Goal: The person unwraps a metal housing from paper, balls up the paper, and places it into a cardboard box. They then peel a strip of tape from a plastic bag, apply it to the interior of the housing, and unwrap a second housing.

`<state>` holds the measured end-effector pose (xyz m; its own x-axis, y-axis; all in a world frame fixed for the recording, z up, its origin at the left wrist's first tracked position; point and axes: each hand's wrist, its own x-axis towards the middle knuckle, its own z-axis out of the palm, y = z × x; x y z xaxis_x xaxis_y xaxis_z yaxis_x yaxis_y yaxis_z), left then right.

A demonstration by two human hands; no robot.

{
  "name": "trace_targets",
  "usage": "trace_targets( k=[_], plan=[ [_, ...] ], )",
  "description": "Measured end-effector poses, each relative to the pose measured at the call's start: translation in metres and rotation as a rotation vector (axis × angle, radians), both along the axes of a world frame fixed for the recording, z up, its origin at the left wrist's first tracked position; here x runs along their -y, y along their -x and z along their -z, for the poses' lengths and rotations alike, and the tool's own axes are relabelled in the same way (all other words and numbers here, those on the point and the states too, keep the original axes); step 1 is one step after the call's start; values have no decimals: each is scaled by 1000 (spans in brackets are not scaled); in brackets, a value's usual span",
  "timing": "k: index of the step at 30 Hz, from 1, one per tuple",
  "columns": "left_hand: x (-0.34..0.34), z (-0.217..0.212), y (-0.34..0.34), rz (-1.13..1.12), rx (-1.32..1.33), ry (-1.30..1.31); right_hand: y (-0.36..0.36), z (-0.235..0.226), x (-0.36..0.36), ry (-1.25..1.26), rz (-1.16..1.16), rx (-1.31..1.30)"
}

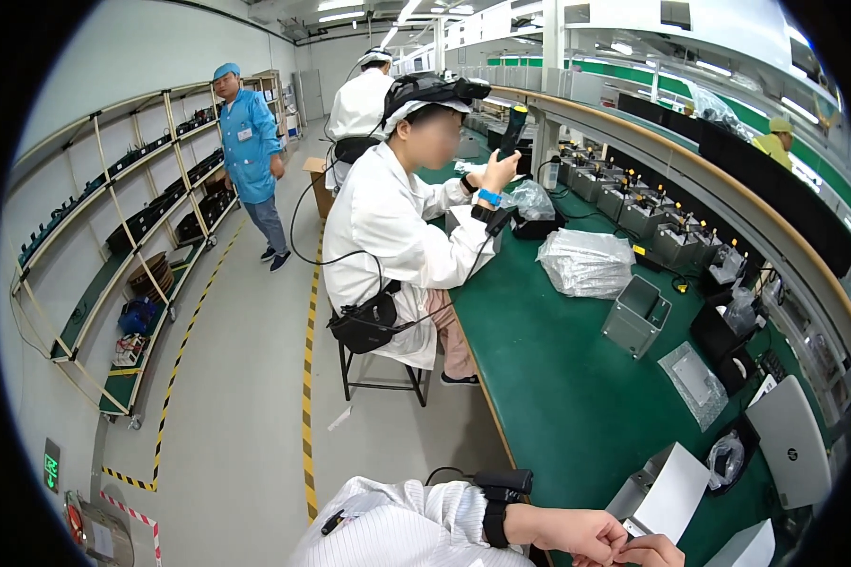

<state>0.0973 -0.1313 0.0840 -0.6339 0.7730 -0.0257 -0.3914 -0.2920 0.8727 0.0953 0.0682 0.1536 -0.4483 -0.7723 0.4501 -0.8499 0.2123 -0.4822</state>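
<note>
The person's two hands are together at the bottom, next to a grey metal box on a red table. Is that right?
Not quite. The table is green, not red, as the head view shows. The rest holds: the left hand and right hand meet at the bottom edge, right beside the grey metal box.

A crinkled silver bag lies mid-tabletop; a flat clear pouch lies nearer; a green sign glows by the floor.

Both hands meet beside a grey metal box — green bench.
</note>
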Motion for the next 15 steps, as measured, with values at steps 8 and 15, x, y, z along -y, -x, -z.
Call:
trace_targets(
  k=[8, 15],
  plan=[
    [-7, 0, 6, 16, -9, 18, 3, -2, -7, -41, 19, 68],
    [-6, 5, 11, 23, 14, 9, 9, -1, -3, -37, 6, 102]
  ],
)
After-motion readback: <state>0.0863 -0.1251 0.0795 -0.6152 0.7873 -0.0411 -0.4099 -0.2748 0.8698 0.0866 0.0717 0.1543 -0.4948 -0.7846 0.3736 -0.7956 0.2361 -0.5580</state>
